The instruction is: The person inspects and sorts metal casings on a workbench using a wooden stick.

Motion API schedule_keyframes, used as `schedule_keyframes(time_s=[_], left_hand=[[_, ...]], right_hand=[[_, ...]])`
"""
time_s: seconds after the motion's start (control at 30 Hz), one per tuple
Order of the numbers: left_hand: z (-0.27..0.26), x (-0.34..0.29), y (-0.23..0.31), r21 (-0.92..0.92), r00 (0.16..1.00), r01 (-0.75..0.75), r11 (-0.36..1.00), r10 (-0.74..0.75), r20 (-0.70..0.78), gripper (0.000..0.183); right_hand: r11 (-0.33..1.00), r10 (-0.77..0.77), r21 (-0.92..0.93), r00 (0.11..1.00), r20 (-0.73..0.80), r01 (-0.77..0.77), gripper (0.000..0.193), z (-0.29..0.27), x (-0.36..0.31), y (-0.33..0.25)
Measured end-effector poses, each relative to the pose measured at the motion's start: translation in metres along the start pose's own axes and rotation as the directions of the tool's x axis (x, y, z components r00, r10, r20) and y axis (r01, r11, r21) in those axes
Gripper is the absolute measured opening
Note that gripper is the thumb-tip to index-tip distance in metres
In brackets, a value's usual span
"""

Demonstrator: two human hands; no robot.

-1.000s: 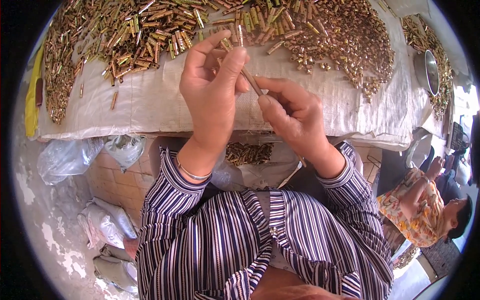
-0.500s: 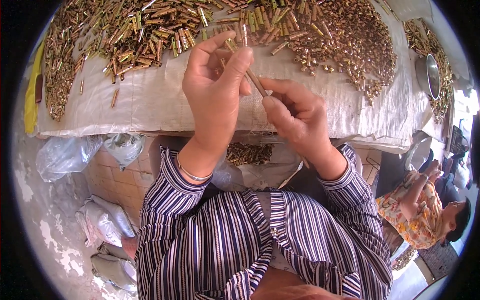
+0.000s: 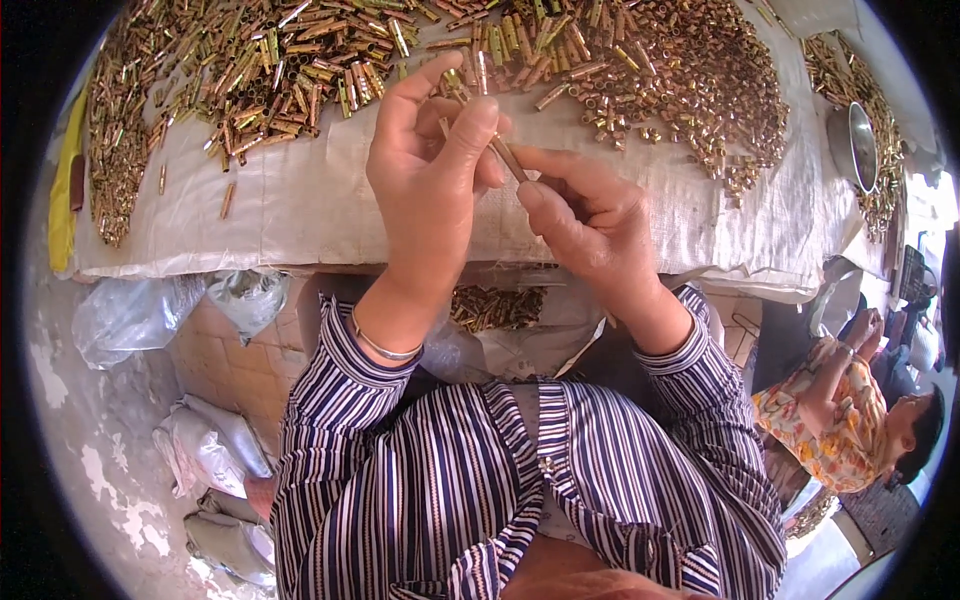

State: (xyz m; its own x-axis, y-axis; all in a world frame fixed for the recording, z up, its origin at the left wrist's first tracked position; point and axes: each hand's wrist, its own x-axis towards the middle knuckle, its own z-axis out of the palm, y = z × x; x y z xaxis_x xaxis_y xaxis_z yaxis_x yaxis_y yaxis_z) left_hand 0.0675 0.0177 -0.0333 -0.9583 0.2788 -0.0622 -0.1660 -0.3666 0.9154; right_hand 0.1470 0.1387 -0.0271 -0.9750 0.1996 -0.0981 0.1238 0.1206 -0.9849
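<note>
In front of me, above the table's near edge, my left hand [image 3: 425, 190] is closed, its thumb pressed toward its fingers on a slim brass-coloured metal sleeve [image 3: 456, 86]. A second sleeve end shows behind the thumb. A thin metal rod [image 3: 511, 160] slants from the left hand down to my right hand [image 3: 600, 225], which pinches it between thumb and forefinger. The left thumb hides where the sleeve and the rod come together. Long sleeves [image 3: 300, 95] lie in a loose heap just beyond the hands.
Short metal rings [image 3: 690, 95] are heaped at the right on the white sheet-covered table [image 3: 310, 220]. A metal bowl [image 3: 853, 148] stands farther right. More sleeves [image 3: 497, 307] lie below the edge, between my arms. Plastic bags [image 3: 135, 315] hang at the left; a co-worker [image 3: 825, 410] sits at the right.
My right hand has moved slightly up and left, closer to my left hand. Less of the rod shows between them. The left fingers have shifted a little.
</note>
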Motion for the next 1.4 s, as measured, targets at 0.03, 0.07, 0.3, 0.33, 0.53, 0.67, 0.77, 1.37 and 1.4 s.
schedule_keyframes(time_s=[0.03, 0.07, 0.3, 0.33, 0.53, 0.67, 0.77, 1.37, 1.4], left_hand=[[0.001, 0.000, 0.000, 0.002, 1.000, -0.001, 1.000, 0.001, 0.002, 0.039], [0.001, -0.001, -0.001, 0.005, 1.000, 0.002, 1.000, -0.002, -0.004, 0.040], [0.000, -0.001, -0.005, 0.020, 1.000, -0.022, 1.000, 0.022, -0.001, 0.043], [0.000, -0.001, -0.005, 0.020, 1.000, -0.021, 1.000, 0.021, -0.001, 0.043], [0.001, -0.001, -0.004, 0.017, 0.999, -0.043, 0.999, 0.043, 0.011, 0.042], [-0.001, -0.001, -0.003, -0.013, 1.000, -0.016, 1.000, 0.016, 0.008, 0.035], [0.000, 0.000, -0.002, -0.025, 1.000, 0.006, 1.000, -0.006, -0.004, 0.031], [-0.021, 0.017, -0.004, -0.175, 0.998, -0.014, 0.985, 0.004, -0.061, 0.024], [-0.025, 0.016, -0.005, -0.173, 0.998, -0.009, 0.985, -0.002, -0.065, 0.024]], right_hand=[[1.000, -0.027, -0.012, 1.000, 0.006, 0.027, 0.025, 0.000, 0.000, 0.000], [1.000, -0.028, -0.010, 1.000, 0.005, 0.028, 0.025, 0.000, 0.000, 0.000], [0.976, 0.102, 0.186, 0.993, 0.057, -0.111, 0.026, -0.003, 0.000, -0.002], [0.978, 0.091, 0.182, 0.994, 0.062, -0.100, 0.026, -0.004, 0.000, -0.002], [0.984, 0.079, 0.158, 0.995, 0.053, -0.087, 0.026, -0.006, -0.001, -0.002], [0.965, 0.121, 0.221, 0.986, 0.113, -0.144, 0.027, -0.008, 0.001, -0.007], [0.914, 0.204, 0.321, 0.964, 0.172, -0.250, 0.028, -0.010, 0.001, -0.007], [0.428, -0.466, -0.735, 0.568, -0.678, -0.526, 0.032, -0.258, 0.000, 0.052], [0.357, -0.412, -0.708, 0.578, -0.705, -0.609, 0.034, -0.272, 0.001, 0.062]])
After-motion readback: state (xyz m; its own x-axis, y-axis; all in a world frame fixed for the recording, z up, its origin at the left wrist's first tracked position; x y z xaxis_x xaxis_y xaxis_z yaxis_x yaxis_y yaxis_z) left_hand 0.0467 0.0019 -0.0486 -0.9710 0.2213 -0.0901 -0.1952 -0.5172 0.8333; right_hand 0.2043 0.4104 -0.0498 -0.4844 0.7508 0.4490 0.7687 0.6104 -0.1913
